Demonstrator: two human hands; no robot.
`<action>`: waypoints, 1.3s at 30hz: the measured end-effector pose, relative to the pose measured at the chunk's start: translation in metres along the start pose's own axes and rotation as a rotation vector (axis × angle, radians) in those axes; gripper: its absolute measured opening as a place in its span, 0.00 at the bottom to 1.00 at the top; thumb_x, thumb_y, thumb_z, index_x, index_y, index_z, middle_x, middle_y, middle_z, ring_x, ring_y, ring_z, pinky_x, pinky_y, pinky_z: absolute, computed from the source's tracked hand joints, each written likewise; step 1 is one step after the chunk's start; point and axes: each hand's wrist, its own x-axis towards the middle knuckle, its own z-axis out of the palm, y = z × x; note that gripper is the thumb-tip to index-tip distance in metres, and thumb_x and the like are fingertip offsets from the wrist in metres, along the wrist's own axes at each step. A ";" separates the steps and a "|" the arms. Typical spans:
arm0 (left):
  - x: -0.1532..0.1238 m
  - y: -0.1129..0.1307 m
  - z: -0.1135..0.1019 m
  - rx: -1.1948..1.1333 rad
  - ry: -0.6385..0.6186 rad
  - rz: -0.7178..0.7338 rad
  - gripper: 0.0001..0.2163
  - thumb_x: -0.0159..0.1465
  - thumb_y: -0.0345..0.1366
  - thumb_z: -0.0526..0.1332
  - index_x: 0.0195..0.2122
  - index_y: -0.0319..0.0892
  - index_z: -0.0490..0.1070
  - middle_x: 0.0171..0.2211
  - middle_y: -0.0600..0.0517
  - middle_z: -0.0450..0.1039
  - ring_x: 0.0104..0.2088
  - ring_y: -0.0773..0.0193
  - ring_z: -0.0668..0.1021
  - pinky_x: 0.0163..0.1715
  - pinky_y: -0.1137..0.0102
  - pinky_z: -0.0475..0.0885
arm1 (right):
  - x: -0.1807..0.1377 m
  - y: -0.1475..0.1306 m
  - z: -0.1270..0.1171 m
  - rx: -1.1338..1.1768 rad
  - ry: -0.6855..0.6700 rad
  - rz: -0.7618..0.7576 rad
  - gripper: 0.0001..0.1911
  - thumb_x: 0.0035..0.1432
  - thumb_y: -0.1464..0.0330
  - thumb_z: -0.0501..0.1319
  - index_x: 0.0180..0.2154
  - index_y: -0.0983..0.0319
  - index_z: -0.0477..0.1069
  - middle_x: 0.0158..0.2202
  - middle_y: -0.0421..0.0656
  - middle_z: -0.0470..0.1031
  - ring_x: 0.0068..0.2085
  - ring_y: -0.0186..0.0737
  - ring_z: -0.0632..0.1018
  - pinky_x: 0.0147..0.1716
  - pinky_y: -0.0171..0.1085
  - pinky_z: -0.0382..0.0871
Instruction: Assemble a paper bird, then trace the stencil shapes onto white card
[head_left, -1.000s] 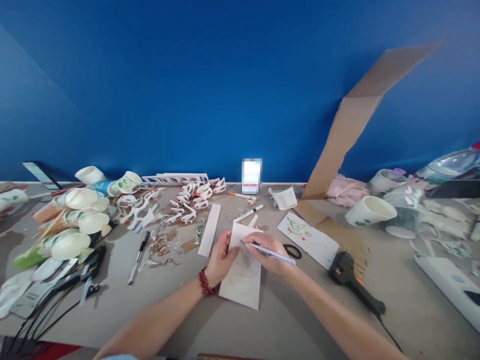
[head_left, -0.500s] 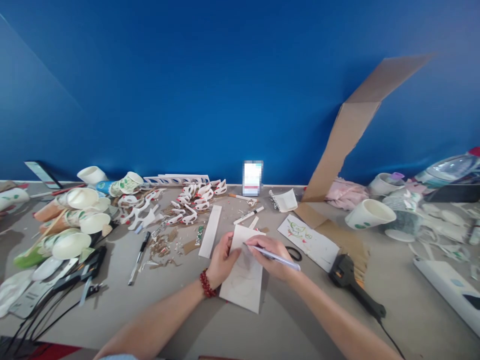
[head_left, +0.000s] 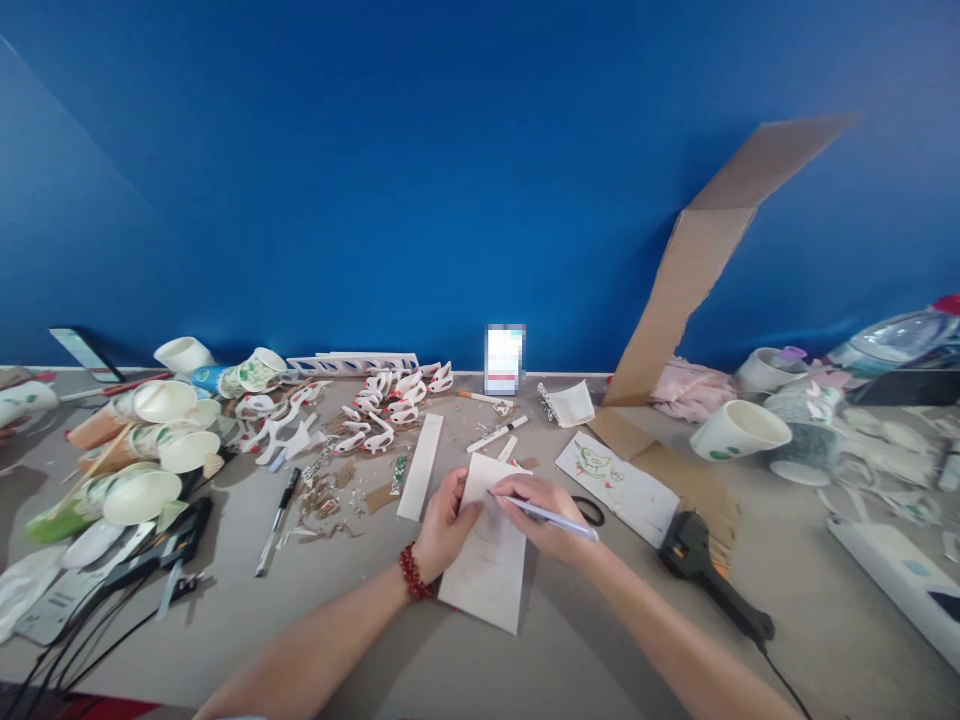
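Observation:
A white card (head_left: 491, 570) with faint pencil curves lies on the grey table (head_left: 570, 660) in front of me. My left hand (head_left: 444, 525), a red bead bracelet on its wrist, presses on the card's left edge with fingers curled. My right hand (head_left: 541, 515) is closed round a white pen (head_left: 551, 516), whose tip rests on the upper part of the card.
Paper cups (head_left: 142, 440) pile at the left, with white cut-outs (head_left: 375, 405), a white strip (head_left: 420, 465) and a black pen (head_left: 276, 520) nearby. Scissors (head_left: 586, 510), a drawn-on card (head_left: 616, 485), a black glue gun (head_left: 712, 575), a cup (head_left: 739, 430) and leaning cardboard (head_left: 690, 270) stand right.
The hands and card stay nearly where they were; the pen tip has shifted slightly on the card. The view has tilted a little.

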 end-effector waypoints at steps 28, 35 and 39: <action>0.002 -0.001 -0.001 -0.013 -0.005 -0.015 0.15 0.64 0.32 0.59 0.52 0.43 0.63 0.43 0.50 0.76 0.40 0.61 0.77 0.41 0.67 0.72 | -0.006 0.001 -0.001 0.055 0.023 0.049 0.10 0.65 0.64 0.55 0.37 0.58 0.74 0.36 0.43 0.80 0.36 0.41 0.79 0.35 0.36 0.72; 0.002 0.005 0.001 -0.022 -0.001 -0.054 0.15 0.62 0.34 0.60 0.50 0.42 0.63 0.40 0.50 0.76 0.39 0.61 0.77 0.40 0.68 0.72 | -0.008 0.005 0.000 0.042 0.014 0.029 0.10 0.65 0.64 0.55 0.38 0.58 0.74 0.37 0.43 0.80 0.37 0.41 0.79 0.36 0.35 0.71; 0.001 0.006 0.000 -0.026 0.002 -0.044 0.15 0.63 0.35 0.60 0.50 0.42 0.64 0.41 0.49 0.76 0.40 0.60 0.77 0.41 0.67 0.71 | -0.007 0.008 0.003 -0.002 0.004 -0.002 0.09 0.65 0.65 0.54 0.38 0.58 0.73 0.38 0.43 0.80 0.38 0.41 0.79 0.39 0.36 0.71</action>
